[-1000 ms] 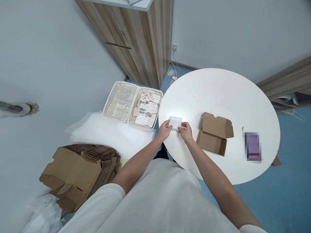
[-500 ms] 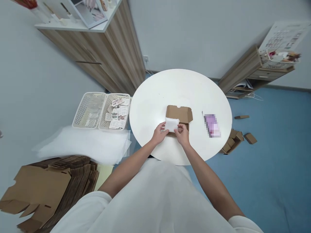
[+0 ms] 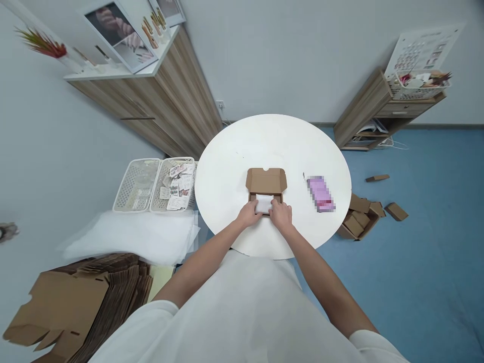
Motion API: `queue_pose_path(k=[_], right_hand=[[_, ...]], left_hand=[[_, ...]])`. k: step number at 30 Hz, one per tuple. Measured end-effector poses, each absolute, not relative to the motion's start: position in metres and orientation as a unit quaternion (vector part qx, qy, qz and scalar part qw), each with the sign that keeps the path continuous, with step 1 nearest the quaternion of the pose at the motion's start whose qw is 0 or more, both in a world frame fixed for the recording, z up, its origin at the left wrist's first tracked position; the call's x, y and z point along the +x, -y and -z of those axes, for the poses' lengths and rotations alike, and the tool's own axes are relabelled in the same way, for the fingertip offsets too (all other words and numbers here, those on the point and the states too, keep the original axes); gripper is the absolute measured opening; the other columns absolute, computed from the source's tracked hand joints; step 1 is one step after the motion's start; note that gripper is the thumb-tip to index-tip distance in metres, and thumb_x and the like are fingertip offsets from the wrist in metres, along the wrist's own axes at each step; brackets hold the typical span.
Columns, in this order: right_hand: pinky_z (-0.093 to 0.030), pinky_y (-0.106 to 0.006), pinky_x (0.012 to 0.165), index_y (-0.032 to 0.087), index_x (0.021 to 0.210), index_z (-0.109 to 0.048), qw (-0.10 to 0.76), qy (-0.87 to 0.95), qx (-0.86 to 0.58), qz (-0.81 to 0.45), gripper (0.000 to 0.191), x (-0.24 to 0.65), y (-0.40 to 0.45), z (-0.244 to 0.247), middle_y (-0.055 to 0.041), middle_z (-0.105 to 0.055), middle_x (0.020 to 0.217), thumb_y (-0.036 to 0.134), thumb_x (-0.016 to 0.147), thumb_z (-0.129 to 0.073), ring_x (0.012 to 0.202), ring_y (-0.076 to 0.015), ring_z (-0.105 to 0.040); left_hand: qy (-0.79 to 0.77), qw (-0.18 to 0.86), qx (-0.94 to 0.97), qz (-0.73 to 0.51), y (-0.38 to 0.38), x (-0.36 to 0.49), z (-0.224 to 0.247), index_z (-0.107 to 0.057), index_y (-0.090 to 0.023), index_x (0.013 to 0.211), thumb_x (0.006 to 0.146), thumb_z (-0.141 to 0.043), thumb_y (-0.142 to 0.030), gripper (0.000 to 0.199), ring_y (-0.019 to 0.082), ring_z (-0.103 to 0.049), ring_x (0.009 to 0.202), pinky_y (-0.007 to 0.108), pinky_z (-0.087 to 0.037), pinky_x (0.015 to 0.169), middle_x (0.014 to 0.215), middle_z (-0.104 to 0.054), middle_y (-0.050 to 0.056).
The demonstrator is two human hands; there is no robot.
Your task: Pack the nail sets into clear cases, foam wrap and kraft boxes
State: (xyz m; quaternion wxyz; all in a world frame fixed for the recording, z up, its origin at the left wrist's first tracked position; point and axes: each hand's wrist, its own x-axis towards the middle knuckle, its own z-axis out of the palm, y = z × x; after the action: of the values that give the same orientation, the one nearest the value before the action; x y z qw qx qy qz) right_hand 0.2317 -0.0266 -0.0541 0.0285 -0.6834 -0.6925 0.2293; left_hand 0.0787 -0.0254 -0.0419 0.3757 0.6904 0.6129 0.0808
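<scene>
An open cardboard box stands on the round white table, its lid folded back away from me. Inside its tray lies a white wrapped packet. My left hand grips the packet's left edge, and my right hand grips the right edge. Both hands rest at the box's near corners, with fingertips partly hidden inside. To the right on the table is a pixelated purple item.
Left of the table are a white basket of cards, another basket, white sheets and stacked flat cardboard. A carton of small boxes sits on the floor at right. Wooden cabinets stand behind.
Both hands have lowered the white packet into the box's tray. The box now sits straighter, and the whole view has shifted slightly.
</scene>
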Motion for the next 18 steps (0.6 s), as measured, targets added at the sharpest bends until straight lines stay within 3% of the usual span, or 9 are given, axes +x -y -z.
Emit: queue_pose_path(k=[4, 8, 14, 18], right_hand=[[-0.03, -0.035, 0.074, 0.019, 0.093, -0.055, -0.004, 0.721, -0.669, -0.183, 0.017, 0.228, 0.031, 0.055, -0.0106, -0.059, 0.091, 0.022, 0.081, -0.043, 0.091, -0.0239, -0.049], [-0.031, -0.036, 0.076, 0.019, 0.093, -0.058, 0.03, 0.727, -0.657, -0.198, 0.021, 0.23, 0.04, 0.054, -0.0111, -0.056, 0.095, 0.028, 0.081, -0.043, 0.091, -0.0237, -0.048], [-0.036, -0.036, 0.082, 0.021, 0.112, -0.05, 0.262, 0.62, -0.675, -0.302, 0.039, 0.263, 0.041, 0.061, -0.0098, -0.052, 0.109, 0.038, 0.078, -0.046, 0.097, -0.0226, -0.048], [-0.039, -0.034, 0.085, 0.02, 0.118, -0.045, 0.348, 0.39, -0.685, -0.507, 0.056, 0.288, 0.012, 0.064, -0.0107, -0.049, 0.121, 0.055, 0.074, -0.043, 0.104, -0.0221, -0.049]], left_hand=[[-0.611, 0.296, 0.735, 0.004, 0.028, 0.083, 0.045, -0.054, -0.016, 0.096, 0.073, -0.052, -0.03, 0.028, 0.026, -0.05, 0.098, 0.033, -0.042, 0.076, 0.1, -0.053, 0.012], [-0.616, 0.296, 0.73, -0.003, 0.038, 0.081, 0.047, -0.052, -0.017, 0.103, 0.074, -0.052, -0.032, 0.033, 0.026, -0.048, 0.1, 0.033, -0.041, 0.079, 0.103, -0.051, 0.012], [-0.667, 0.358, 0.627, -0.183, 0.04, 0.055, 0.047, -0.044, -0.017, 0.118, 0.077, -0.049, -0.04, 0.048, 0.022, -0.048, 0.105, 0.032, -0.039, 0.086, 0.118, -0.046, 0.012], [-0.709, 0.493, 0.437, -0.252, 0.011, 0.04, 0.044, -0.041, -0.017, 0.121, 0.079, -0.039, -0.056, 0.057, 0.022, -0.046, 0.111, 0.031, -0.04, 0.086, 0.129, -0.042, 0.013]])
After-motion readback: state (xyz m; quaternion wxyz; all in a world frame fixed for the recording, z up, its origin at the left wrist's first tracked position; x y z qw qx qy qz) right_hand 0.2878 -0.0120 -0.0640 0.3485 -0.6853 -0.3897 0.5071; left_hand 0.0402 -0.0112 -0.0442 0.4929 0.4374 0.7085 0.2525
